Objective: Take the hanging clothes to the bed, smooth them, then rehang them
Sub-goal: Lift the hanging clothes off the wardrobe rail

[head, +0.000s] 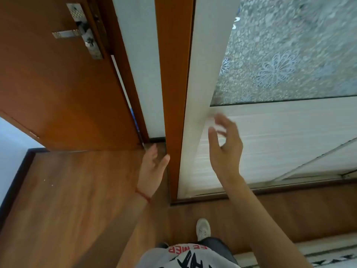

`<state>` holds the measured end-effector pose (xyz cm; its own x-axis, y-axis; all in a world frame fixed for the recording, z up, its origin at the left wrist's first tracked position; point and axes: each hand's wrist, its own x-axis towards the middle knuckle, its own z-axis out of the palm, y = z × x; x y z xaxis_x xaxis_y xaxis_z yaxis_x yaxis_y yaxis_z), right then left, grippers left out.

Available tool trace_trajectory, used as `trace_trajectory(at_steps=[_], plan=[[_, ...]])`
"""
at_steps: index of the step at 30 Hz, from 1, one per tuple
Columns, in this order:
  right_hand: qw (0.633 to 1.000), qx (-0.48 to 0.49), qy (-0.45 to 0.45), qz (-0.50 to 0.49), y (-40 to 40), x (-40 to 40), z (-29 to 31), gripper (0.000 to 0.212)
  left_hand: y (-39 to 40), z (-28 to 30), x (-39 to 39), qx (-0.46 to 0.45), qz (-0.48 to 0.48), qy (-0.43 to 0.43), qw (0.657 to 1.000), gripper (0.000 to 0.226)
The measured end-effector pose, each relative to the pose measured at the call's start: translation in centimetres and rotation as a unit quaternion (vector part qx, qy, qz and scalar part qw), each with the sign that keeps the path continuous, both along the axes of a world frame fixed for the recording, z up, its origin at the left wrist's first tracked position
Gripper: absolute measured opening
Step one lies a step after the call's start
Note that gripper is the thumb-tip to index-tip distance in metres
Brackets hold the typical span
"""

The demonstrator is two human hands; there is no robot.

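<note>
No hanging clothes and no bed show in the head view. My left hand point(152, 169) hangs low in front of the brown side panel of a wardrobe, fingers apart, holding nothing; a red thread circles its wrist. My right hand point(225, 149) is raised before the white sliding wardrobe door point(274, 136), fingers spread and slightly curled, empty and a little blurred. The sliding door has a frosted glass pane point(289, 55) with a flower pattern above a white lower panel.
A brown wooden room door point(58, 84) with a metal lever handle point(85, 31) stands at the left. The brown wardrobe side panel point(173, 84) rises in the middle. Wood floor point(77, 200) lies below, with my white shoe point(203, 229) on it. A patterned rug edge point(332, 260) shows bottom right.
</note>
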<state>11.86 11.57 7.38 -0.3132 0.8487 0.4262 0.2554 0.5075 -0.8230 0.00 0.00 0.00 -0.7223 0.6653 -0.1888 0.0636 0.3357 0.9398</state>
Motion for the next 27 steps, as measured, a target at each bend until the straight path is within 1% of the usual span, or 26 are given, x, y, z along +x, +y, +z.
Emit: trace_trajectory(at_steps=[1,2,4,5,7,10,14,20,24,25,26,27], plan=[[0.997,0.062,0.043,-0.009,0.5,-0.9,1.4,0.037,1.0,1.5,-0.3,0.071,0.003,0.028,0.997,0.089],[0.989,0.13,0.053,-0.036,0.6,-1.8,2.7,0.042,1.8,3.4,-0.4,0.109,0.013,0.072,0.991,0.09],[0.973,0.206,0.067,-0.075,1.3,-4.2,5.1,0.054,3.8,7.0,-0.8,0.167,0.013,0.144,0.975,0.088],[0.968,0.227,0.062,-0.087,1.6,-5.2,5.3,0.058,4.7,7.9,-0.9,0.193,0.01,0.166,0.967,0.087],[0.962,0.244,0.056,-0.111,1.6,-6.1,5.1,0.062,5.5,8.3,-0.9,0.21,0.02,0.188,0.959,0.088],[0.954,0.266,0.045,-0.127,2.3,-5.9,5.1,0.067,6.1,7.9,-1.4,0.212,0.035,0.198,0.956,0.096],[0.931,0.331,-0.015,-0.153,2.9,-5.7,5.5,0.072,6.2,7.6,-1.7,0.21,0.031,0.233,0.949,0.098],[0.917,0.344,-0.043,-0.195,4.1,-4.5,5.3,0.07,5.7,7.6,-2.1,0.203,0.021,0.239,0.949,0.098],[0.923,0.309,-0.059,-0.222,5.6,-2.5,5.3,0.066,5.6,7.5,-2.3,0.181,0.018,0.238,0.954,0.093],[0.924,0.299,-0.063,-0.228,6.1,-1.9,5.2,0.065,5.6,7.4,-2.1,0.178,0.033,0.253,0.95,0.089],[0.926,0.289,-0.067,-0.233,6.5,-1.2,5.3,0.065,5.6,7.5,-1.6,0.173,0.06,0.29,0.939,0.08],[0.928,0.277,-0.071,-0.239,7.0,-0.4,5.4,0.064,5.6,7.6,-1.0,0.177,0.094,0.34,0.919,0.066]])
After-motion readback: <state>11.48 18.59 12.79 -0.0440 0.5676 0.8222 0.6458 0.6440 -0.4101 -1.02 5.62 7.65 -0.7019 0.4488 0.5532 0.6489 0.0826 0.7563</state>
